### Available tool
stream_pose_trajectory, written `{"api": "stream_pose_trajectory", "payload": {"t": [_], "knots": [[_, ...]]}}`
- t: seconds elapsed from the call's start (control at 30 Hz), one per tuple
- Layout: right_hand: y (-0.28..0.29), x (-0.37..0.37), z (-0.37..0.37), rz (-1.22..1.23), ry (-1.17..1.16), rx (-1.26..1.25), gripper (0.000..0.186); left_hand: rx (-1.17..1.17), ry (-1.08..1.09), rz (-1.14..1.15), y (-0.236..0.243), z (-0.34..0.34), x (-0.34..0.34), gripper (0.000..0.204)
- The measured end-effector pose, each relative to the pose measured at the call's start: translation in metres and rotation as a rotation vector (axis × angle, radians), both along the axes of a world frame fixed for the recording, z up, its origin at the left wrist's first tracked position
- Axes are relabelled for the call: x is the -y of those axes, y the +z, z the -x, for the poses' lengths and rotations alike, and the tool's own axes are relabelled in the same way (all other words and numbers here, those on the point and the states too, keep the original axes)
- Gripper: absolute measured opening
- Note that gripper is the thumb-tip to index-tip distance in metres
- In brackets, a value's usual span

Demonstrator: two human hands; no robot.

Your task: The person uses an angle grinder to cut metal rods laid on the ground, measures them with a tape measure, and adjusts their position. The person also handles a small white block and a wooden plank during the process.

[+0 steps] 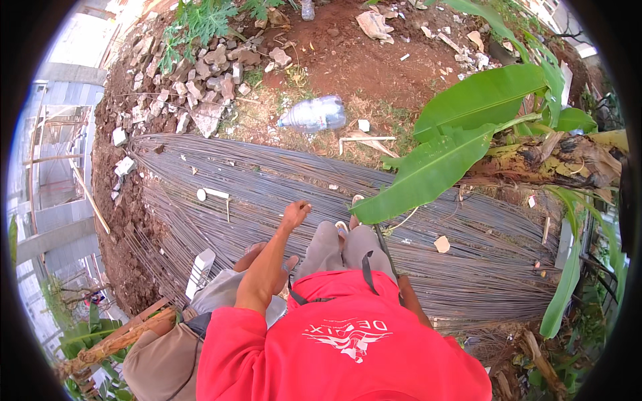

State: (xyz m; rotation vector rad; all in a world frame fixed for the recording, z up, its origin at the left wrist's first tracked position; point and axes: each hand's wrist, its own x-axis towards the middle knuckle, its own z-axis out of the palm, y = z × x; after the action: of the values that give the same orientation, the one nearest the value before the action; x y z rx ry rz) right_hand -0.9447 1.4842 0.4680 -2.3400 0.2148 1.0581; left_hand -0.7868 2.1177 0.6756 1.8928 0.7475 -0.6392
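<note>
My left hand (pixel 296 212) is held out in front of my left knee, above a wide spread of thin steel rods (pixel 267 177). Its fingers are curled closed; whether anything small is in them does not show. My right arm (pixel 413 304) comes down beside my right thigh, and its fingers are hidden. Near it a dark, thin bar (pixel 386 250) runs along my right leg, partly behind a banana leaf (pixel 435 170). Both my feet are by the rods, in light sandals.
Close on my left another person in a brown top (pixel 164 361) and grey trousers sits or crouches. A clear plastic bottle (pixel 313 113) lies beyond the rods. Broken paving stones (pixel 207 83) are heaped at the far left. A banana trunk (pixel 542 164) juts in from the right.
</note>
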Motion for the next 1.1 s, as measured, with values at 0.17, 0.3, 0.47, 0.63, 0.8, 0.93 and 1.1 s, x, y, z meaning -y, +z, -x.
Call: {"api": "stream_pose_trajectory", "payload": {"t": [0.17, 0.3, 0.47, 0.63, 0.8, 0.93, 1.1], "knots": [[0.188, -0.15, -0.099, 0.142, -0.205, -0.482, 0.022, -0.112, -0.21, -0.07, -0.06, 0.041, -0.005, 0.044], [0.161, -0.176, -0.067, 0.086, -0.528, -0.559, 0.016, -0.2, -0.42, -0.119, -0.117, -0.002, -0.015, 0.043], [0.115, -0.229, -0.037, 0.077, -0.788, -0.552, 0.025, -0.118, -0.625, -0.149, -0.272, -0.11, -0.033, 0.03], [0.073, -0.278, -0.029, 0.049, -0.938, -0.566, 0.023, 0.004, -0.771, -0.282, -0.47, -0.159, -0.051, 0.027], [0.053, -0.321, -0.044, 0.021, -1.244, -0.625, 0.019, 0.032, -1.053, -0.342, -0.58, -0.182, -0.042, 0.043], [0.051, -0.331, -0.065, 0.049, -1.207, -0.668, 0.018, 0.053, -1.208, -0.431, -0.617, -0.167, -0.037, 0.051], [0.046, -0.337, -0.076, 0.044, -1.228, -0.707, 0.021, 0.022, -1.2, -0.452, -0.638, -0.16, -0.033, 0.052]]}}
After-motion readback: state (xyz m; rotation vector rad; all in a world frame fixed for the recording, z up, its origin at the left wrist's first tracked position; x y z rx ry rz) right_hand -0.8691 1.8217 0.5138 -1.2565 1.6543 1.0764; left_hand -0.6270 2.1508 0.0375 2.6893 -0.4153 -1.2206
